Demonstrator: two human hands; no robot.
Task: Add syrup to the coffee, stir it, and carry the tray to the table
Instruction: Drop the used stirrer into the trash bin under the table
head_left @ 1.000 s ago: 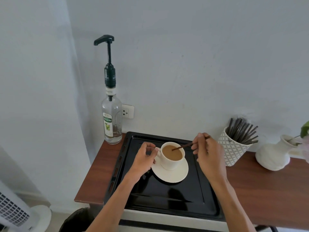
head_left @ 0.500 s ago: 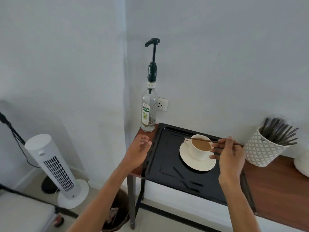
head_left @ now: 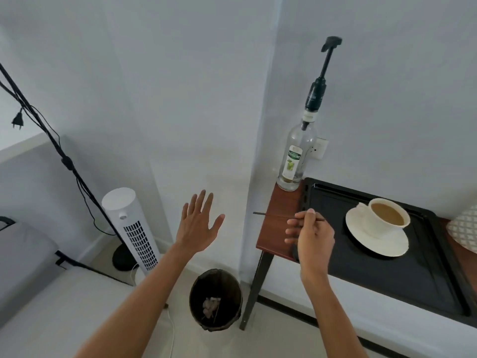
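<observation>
A white cup of milky coffee [head_left: 387, 220] stands on a white saucer [head_left: 379, 244] on the black tray [head_left: 387, 280], which lies on a wooden side table [head_left: 276, 228]. The syrup bottle [head_left: 296, 156] with a tall pump stands at the table's back left corner. My right hand [head_left: 309, 236] hovers over the table's left end, left of the cup, and pinches a thin dark stir stick [head_left: 271, 215] that points left. My left hand [head_left: 198, 220] is spread in the air beyond the table's left edge, holding nothing.
A dark waste bin [head_left: 215, 298] with some scraps stands on the floor below the table's left end. A white tower fan [head_left: 129, 228] and a black stand with cables [head_left: 51, 140] are at the left. A patterned white pot [head_left: 464, 228] shows at the right edge.
The stick has come out of the cup and my right hand has carried it left, off the tray. My left hand has let go of the cup and swung out left. The view has turned left.
</observation>
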